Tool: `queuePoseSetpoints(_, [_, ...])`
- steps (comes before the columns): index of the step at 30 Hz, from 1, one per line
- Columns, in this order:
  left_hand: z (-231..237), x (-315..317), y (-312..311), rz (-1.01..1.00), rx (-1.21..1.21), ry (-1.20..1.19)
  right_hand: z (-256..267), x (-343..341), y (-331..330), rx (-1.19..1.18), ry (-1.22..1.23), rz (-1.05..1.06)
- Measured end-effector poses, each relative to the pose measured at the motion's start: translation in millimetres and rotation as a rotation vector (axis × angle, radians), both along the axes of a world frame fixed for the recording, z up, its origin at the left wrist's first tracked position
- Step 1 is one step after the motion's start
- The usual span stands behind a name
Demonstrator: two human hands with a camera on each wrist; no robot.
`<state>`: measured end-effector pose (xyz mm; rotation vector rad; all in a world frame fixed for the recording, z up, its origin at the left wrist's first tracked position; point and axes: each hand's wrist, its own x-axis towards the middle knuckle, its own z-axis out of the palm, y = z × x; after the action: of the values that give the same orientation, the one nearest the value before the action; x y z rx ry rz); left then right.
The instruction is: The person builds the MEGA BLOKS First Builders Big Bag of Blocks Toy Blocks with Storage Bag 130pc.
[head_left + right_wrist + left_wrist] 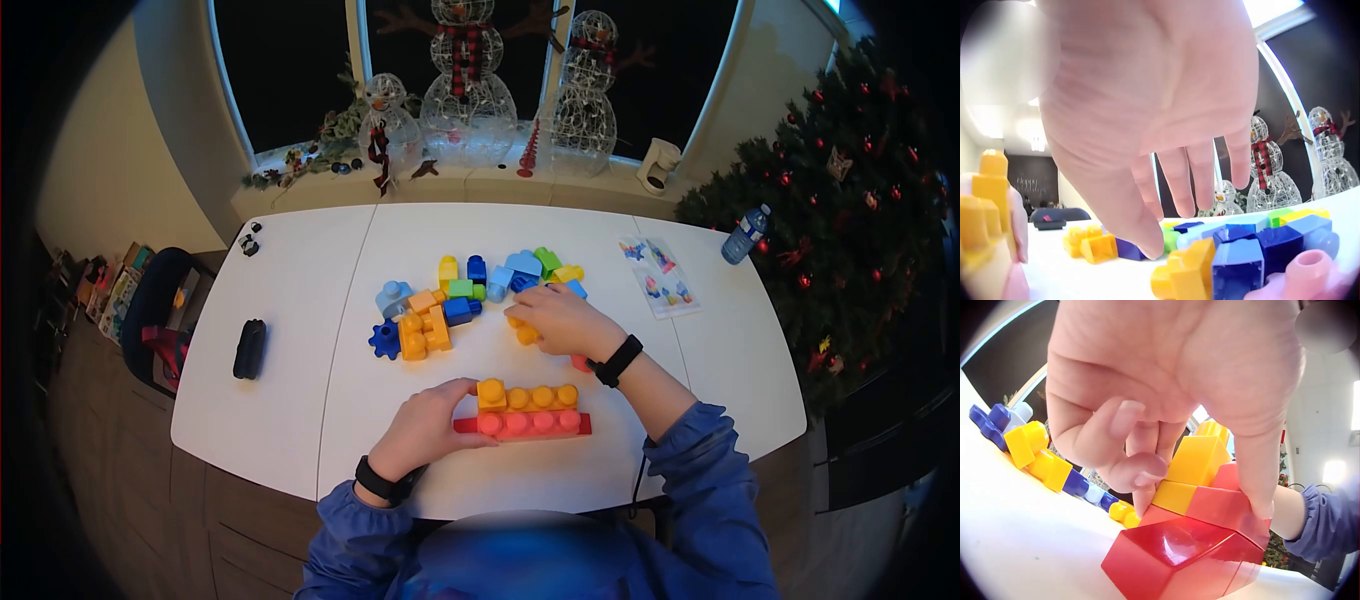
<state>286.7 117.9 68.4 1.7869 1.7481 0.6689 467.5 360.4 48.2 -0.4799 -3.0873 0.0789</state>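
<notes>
Left hand [426, 430] pinches red-and-yellow studded plastic stack [530, 412], seemingly for steadiness, toward white table's [262, 430] near edge; right hand [566, 318] empty, fingers extended.

Glossy, smooth plastic was seen in the red block [1138, 556], by which a bright highlight was thrown back; a softer sheen was given off by the yellow block [1194, 461]. The table [270, 435] was finished smooth. The sleeve [712, 470] was made of matt, gathered cloth, the bottle [742, 240] of clear, shiny plastic, and the scarf [466, 62] of checked cloth. Glossiness was also shown by the baubles [784, 178].
</notes>
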Motion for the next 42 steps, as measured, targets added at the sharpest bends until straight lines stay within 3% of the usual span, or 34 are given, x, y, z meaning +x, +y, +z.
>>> queuePoseSetpoints(3, [-1.0, 0.1, -0.1, -0.002, 0.002, -0.004, -6.5, -1.8, 2.6, 0.059, 0.012, 0.040])
queuePoseSetpoints(6, [-0.7, 0.1, 0.3, -0.002, -0.007, -0.002, 13.3, 5.0, -7.7, -0.050, 0.102, -0.007])
queuePoseSetpoints(9, [-1.5, -0.1, 0.1, -0.002, -0.011, 0.001, 41.2, 20.8, -29.8, -0.376, 0.299, -0.125])
queuePoseSetpoints(16, [0.4, 0.2, -0.6, 0.001, -0.011, -0.013, 47.5, 54.6, -92.9, -0.627, 0.480, 0.006])
queuePoseSetpoints(24, [-0.6, 0.6, -0.6, 0.004, 0.005, -0.027, 27.6, 55.8, -122.0, -0.628, 0.473, 0.003])
queuePoseSetpoints(27, [0.1, 0.8, -0.4, 0.006, 0.012, -0.019, 20.8, 55.8, -123.6, -0.480, 0.427, -0.007])
queuePoseSetpoints(34, [-5.5, -10.4, 2.5, -0.059, 0.078, -0.065, 16.4, 56.9, -124.1, -0.424, 0.462, 0.020])
queuePoseSetpoints(37, [7.0, -31.9, 10.2, 0.152, 0.047, -0.102, 14.0, 56.8, -122.1, -0.426, 0.473, 0.019])
queuePoseSetpoints(40, [-20.3, -73.8, 30.6, 0.236, 0.413, 0.357, 14.9, 58.4, -122.6, -0.453, 0.455, 0.008])
queuePoseSetpoints(42, [-27.8, -87.4, 40.5, 0.236, 0.295, 0.360, 16.4, 57.8, -122.1, -0.458, 0.440, -0.004])
